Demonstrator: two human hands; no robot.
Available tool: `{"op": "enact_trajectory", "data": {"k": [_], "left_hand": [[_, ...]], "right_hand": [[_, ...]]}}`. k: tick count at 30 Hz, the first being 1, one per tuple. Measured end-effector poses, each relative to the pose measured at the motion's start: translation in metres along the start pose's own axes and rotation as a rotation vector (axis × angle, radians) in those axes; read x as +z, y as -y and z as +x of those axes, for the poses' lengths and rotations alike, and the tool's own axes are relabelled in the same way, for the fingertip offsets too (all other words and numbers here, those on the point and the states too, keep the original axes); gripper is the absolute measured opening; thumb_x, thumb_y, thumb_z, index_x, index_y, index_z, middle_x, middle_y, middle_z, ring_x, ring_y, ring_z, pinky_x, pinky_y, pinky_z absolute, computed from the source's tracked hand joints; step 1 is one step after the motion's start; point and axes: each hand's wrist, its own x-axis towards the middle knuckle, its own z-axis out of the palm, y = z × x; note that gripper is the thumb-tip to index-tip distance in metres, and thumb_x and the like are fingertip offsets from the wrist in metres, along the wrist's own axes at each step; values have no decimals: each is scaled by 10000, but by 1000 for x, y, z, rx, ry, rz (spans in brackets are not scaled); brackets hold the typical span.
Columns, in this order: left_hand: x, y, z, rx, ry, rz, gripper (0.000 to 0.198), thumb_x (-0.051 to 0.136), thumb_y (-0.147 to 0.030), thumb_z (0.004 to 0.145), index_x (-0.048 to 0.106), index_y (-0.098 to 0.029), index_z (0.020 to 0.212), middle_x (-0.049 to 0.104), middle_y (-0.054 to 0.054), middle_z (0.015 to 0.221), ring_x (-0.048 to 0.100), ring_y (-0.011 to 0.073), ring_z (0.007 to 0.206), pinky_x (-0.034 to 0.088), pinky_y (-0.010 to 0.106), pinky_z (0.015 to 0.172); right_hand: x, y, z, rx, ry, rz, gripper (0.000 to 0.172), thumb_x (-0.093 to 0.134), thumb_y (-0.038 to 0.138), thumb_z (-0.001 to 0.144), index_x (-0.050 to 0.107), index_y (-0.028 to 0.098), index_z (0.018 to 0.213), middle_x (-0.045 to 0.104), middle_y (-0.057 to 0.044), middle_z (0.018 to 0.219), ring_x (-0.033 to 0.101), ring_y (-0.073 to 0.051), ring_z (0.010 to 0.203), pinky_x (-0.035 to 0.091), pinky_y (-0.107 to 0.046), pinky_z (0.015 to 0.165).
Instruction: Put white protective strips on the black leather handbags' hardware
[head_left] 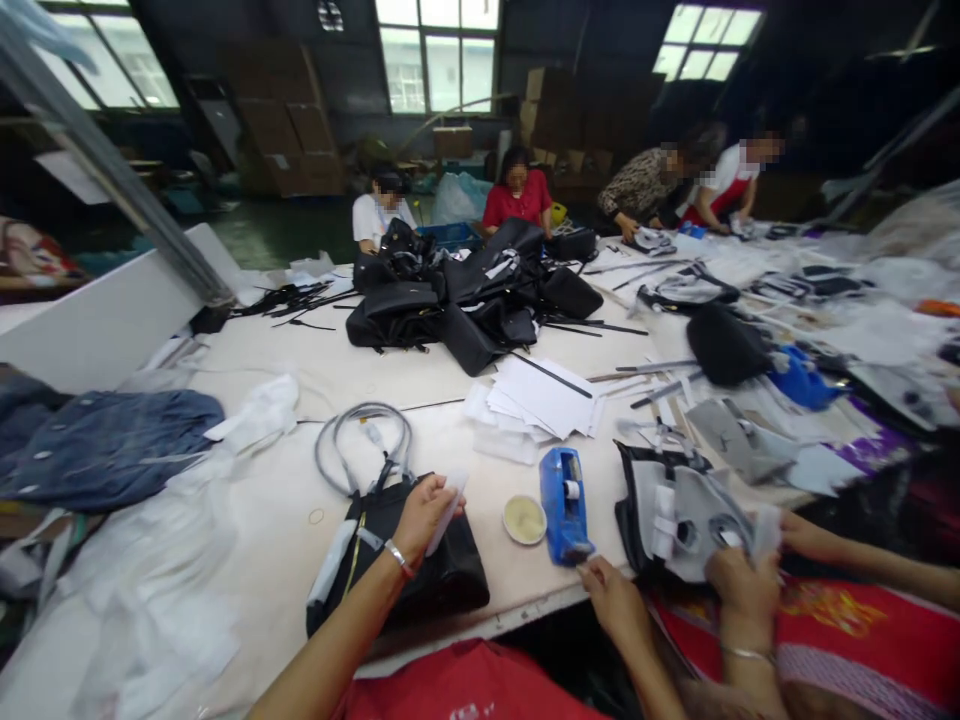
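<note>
My left hand is closed on a white strip, held over a black bag that lies at the table's near edge. The bag has white wrapped handles and a grey cord loop behind it. My right hand is at the table edge, its fingers curled together right at the front end of a blue tape dispenser. What those fingertips pinch is too small to make out. A small round tin sits between bag and dispenser.
A co-worker's hands at my right handle a black bag wrapped in white paper. A stack of white sheets, a pile of black bags and denim cloth lie on the table. Several people work at the far side.
</note>
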Motion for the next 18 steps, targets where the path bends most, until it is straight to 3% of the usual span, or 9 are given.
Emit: {"op": "enact_trajectory", "data": {"k": [4,7,10,13,18], "left_hand": [[1,4,4,25,-40,7,292,676,-384,692,537,-147,792,667,38,685,592,111,547,461,229,568],[2,10,5,48,-50,30,292,670,-385,700,539,-146,802,663,38,681,599,119,560,468,239,579],[2,14,5,93,-31,37,287,662,-392,714,545,-148,810,666,43,707,614,131,609,483,257,618],[1,14,4,128,-33,21,294,651,-413,727,551,-149,809,668,51,728,623,145,652,487,268,637],[-1,6,1,103,-51,-40,324,683,-422,696,563,-137,794,650,52,680,609,147,617,473,264,604]], "right_hand": [[12,72,0,-240,125,202,260,432,442,847,587,237,885,638,-36,760,574,-201,670,433,-305,640],[24,142,3,-432,211,303,240,448,403,860,610,231,905,633,-29,785,562,-179,670,437,-291,649],[34,189,12,-622,245,298,208,448,327,871,630,237,913,632,-24,813,568,-173,728,435,-283,683],[43,207,23,-773,261,208,200,442,260,873,636,237,914,638,-35,881,575,-184,825,429,-297,759],[50,209,37,-871,312,96,201,439,231,873,627,242,942,643,-49,918,574,-196,847,421,-313,780]]}}
